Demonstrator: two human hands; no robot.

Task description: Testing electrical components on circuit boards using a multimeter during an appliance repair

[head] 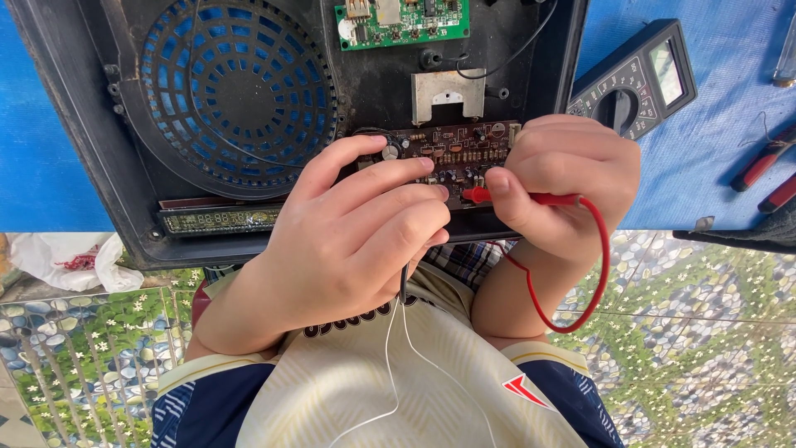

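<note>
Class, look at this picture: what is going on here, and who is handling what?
A person bends over an opened black speaker cabinet on a blue table. The right hand pinches a red test probe, tip against the brown circuit board. The left hand rests its fingers on the same board, a dark lead running from under it. A multimeter lies to the right.
</note>
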